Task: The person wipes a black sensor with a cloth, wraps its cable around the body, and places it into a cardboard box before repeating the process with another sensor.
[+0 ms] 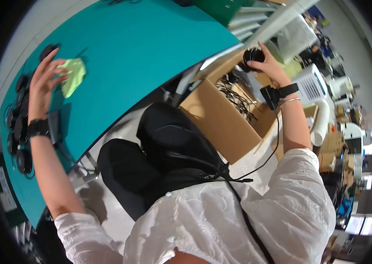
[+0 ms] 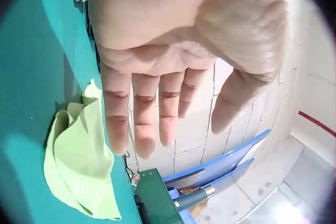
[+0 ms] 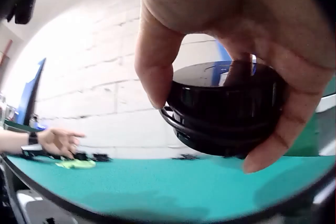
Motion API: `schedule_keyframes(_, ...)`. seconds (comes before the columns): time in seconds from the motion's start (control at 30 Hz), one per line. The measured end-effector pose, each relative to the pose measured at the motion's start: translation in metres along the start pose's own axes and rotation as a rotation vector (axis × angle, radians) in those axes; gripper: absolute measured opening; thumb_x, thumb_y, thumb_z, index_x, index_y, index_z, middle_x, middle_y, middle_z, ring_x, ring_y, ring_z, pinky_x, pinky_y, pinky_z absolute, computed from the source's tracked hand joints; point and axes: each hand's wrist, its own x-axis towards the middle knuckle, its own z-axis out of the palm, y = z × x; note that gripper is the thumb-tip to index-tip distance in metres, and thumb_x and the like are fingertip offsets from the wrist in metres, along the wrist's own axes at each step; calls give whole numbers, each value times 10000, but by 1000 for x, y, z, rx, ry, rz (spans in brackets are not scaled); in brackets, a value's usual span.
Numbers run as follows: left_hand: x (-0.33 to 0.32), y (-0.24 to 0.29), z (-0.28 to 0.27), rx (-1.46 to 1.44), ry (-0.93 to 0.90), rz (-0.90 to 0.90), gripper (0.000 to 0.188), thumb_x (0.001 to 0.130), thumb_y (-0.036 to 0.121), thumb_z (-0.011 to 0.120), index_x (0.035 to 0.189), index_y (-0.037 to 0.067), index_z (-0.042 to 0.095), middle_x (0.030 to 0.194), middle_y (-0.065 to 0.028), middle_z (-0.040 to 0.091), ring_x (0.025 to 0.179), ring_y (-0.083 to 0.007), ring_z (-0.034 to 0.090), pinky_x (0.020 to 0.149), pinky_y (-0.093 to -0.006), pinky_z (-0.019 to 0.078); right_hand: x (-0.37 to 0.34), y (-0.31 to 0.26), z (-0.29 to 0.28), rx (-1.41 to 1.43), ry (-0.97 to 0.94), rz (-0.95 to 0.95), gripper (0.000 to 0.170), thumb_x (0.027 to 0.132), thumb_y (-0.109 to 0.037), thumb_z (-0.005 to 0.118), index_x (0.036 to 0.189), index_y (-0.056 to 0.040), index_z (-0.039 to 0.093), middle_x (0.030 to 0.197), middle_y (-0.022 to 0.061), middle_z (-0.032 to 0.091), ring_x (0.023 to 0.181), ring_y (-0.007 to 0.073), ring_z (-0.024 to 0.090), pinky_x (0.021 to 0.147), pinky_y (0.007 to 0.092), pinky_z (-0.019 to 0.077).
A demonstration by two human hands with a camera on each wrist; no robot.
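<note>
My right hand (image 1: 270,66) grips a round black object (image 1: 253,57) above the cardboard box, off the table's edge. In the right wrist view the glossy disc (image 3: 226,103) has a thin black cable round its side, with thumb and fingers (image 3: 299,113) on opposite sides. My left hand (image 1: 43,86) hangs over the left part of the table, its fingers extended and holding nothing. Beside it a light green cloth (image 1: 75,77) lies crumpled on the teal table (image 1: 124,57); the left wrist view shows the cloth (image 2: 79,161) below the fingertips.
Several black round objects with cables (image 1: 21,127) line the table's far left edge. An open cardboard box (image 1: 221,121) holding tangled black cables (image 1: 238,97) stands on the right, beside my knees. Dark cables lie at the table's top edge. A cable runs from my right wrist.
</note>
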Motion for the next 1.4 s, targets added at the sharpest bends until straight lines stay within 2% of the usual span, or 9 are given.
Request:
schedule_keyframes(0.2,5,-21,-26,-83,-53,-123,582,951,245,545,1453,5,373,1174,-55,605,872,-97,538,748,-203,417,-23,173,-40,232,191,576,885,763,-141,774,1474,-72,252,1160,112,545,890,176,612,565,306,555)
schedule_keyframes(0.33,2,-30,-30,-75,69,-140,624,951,237,556,1468,-23,323,1177,-53,597,867,-60,519,713,-173,406,-9,267,-24,222,296,724,823,731,-245,798,1367,-38,319,1135,136,549,927,241,616,651,447,575)
schedule_keyframes(0.57,-2,-37,-50,-50,199,-174,537,983,173,527,1441,-38,342,1093,-73,593,766,-54,513,666,-158,424,74,368,5,-6,304,808,875,629,-267,864,1307,6,384,1179,194,553,960,292,623,570,415,579)
schedule_keyframes(0.67,1,-34,-49,43,210,-209,507,988,170,517,1420,-45,362,1055,-69,591,704,-44,506,590,-151,421,115,429,16,-70,440,870,953,512,-319,888,1254,70,434,1143,220,607,1009,330,636,722,406,570)
schedule_keyframes(0.83,-3,-27,-54,57,306,-275,488,988,157,506,1412,-45,374,1033,-61,579,698,-40,490,547,-140,397,153,448,30,-165,339,989,1071,512,-407,891,1387,-57,382,1348,248,475,1228,375,505,1036,433,429)
schedule_keyframes(0.97,-3,-24,-57,28,350,-324,488,984,144,514,1411,-46,376,1030,-60,561,679,-40,454,551,-129,402,161,483,32,-187,284,942,1028,525,-423,890,1300,92,454,1284,265,554,1145,349,592,984,378,483)
schedule_keyframes(1.27,-6,-13,-51,110,495,-409,472,983,143,502,1424,4,408,1150,-34,597,878,-14,561,615,-119,417,169,593,24,-348,460,827,835,648,-457,816,1289,0,536,1242,164,629,1174,312,585,1030,374,429)
schedule_keyframes(1.33,2,-11,-26,204,575,-399,456,977,152,501,1408,14,442,1108,-23,613,885,-26,551,638,-129,398,176,648,27,-133,373,431,693,716,-400,789,1207,50,597,1207,171,647,1134,261,604,1004,345,446)
schedule_keyframes(1.4,4,-7,-17,127,543,-438,479,956,149,511,1408,8,438,1119,-35,623,865,-44,537,633,-164,389,175,567,23,-83,212,859,501,813,-316,729,1128,64,645,1128,123,674,932,178,630,845,340,515)
